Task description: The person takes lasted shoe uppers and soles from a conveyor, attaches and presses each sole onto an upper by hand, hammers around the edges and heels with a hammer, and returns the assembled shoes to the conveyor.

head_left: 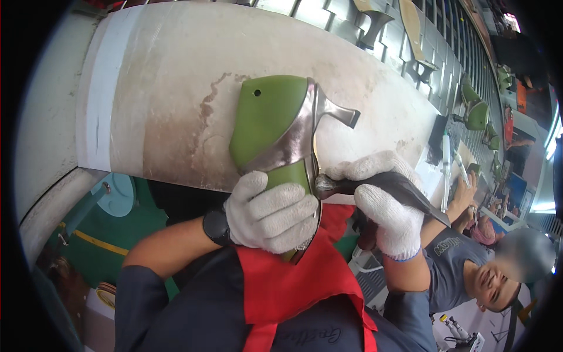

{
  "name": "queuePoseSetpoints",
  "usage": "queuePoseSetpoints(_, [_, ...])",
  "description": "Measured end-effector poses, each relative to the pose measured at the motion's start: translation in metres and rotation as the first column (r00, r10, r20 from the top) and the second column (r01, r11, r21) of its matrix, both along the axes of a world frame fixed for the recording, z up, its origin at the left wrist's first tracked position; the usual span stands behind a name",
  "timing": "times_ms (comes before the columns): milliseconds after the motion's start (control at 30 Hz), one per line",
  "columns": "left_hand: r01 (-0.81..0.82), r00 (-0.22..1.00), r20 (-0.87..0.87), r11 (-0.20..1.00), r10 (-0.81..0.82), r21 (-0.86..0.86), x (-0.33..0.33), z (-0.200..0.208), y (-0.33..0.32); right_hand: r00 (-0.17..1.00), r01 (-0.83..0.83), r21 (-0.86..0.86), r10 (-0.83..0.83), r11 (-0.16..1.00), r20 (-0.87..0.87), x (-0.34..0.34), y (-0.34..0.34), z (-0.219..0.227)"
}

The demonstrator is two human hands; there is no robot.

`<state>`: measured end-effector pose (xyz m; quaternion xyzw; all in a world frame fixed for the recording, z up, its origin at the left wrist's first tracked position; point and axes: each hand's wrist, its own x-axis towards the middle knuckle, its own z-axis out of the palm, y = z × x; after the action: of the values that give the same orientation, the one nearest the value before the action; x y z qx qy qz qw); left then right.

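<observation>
A high-heeled shoe (287, 139) in dark, shiny metallic leather is fitted on a green shoe last (264, 108). It lies on its side, toe end toward me, heel pointing right. My left hand (272, 211), in a white knit glove, is closed round the front part of the shoe. My right hand (390, 205), gloved the same way, grips a dark brown, glossy, tapering piece (381, 186) whose exact kind I cannot make out. The rounded end of that piece is at the shoe's sole edge; its pointed end sticks out to the right. The shoe's toe is partly hidden by my left hand.
The pale, stained worktable (182, 88) lies under the shoe. Beyond it runs a metal slat conveyor (328, 17) carrying soles, heels and shoes on green lasts (476, 115). A co-worker (469, 264) is at the right, a hand near a white tube-like tool (447, 158).
</observation>
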<state>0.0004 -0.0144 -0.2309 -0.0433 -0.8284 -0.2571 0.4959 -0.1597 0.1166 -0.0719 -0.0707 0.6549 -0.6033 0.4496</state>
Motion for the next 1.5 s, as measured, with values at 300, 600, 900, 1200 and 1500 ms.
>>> queuePoseSetpoints(300, [-0.014,1.000,0.023,0.999,0.013,0.031,-0.008,0.008,0.004,0.992,-0.114,-0.061,0.111,0.992,-0.052,-0.020,-0.003,-0.018])
queuePoseSetpoints(600, [-0.039,0.998,0.047,0.999,0.040,-0.018,-0.007,0.011,-0.005,0.973,-0.133,0.144,0.157,0.981,-0.167,-0.015,-0.033,-0.004])
queuePoseSetpoints(900, [-0.012,1.000,-0.012,1.000,0.012,0.003,-0.006,0.007,-0.005,0.953,-0.096,0.229,0.156,0.969,-0.260,-0.019,-0.044,0.006])
queuePoseSetpoints(1200, [0.026,0.998,0.055,0.999,-0.023,-0.046,0.002,0.005,-0.004,0.942,-0.239,0.150,0.267,0.959,-0.205,-0.033,-0.019,-0.003])
queuePoseSetpoints(1500, [0.011,0.996,0.088,0.981,0.006,-0.193,0.005,0.011,-0.009,0.901,0.038,-0.180,-0.111,0.983,-0.420,0.044,0.044,0.017])
